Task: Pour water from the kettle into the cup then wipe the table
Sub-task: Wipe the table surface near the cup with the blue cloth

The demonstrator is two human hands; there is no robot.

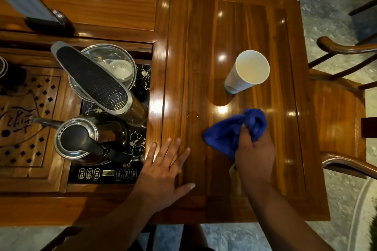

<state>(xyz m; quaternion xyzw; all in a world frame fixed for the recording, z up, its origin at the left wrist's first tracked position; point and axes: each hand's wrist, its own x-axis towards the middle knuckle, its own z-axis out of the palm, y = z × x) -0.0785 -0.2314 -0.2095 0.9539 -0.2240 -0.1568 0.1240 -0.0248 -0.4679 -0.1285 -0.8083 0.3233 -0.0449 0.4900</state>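
Note:
A white paper cup point(247, 71) stands upright on the wooden table point(204, 36), with liquid inside. A small puddle of water point(193, 116) lies on the table left of a blue cloth point(228, 132). My right hand point(255, 151) grips the bunched cloth and presses it on the table, below the cup. My left hand point(165, 171) rests flat on the table, fingers spread, holding nothing. The steel kettle point(85, 138) with a black lid and handle sits on the black heating panel point(106, 173) at the left.
A tall black-topped appliance point(91, 79) leans over a steel bowl point(114, 63) holding a small white dish. A carved wooden tea tray point(26, 120) lies at far left. Wooden chairs point(342, 112) stand at the right edge. A dark device point(30, 4) sits at top left.

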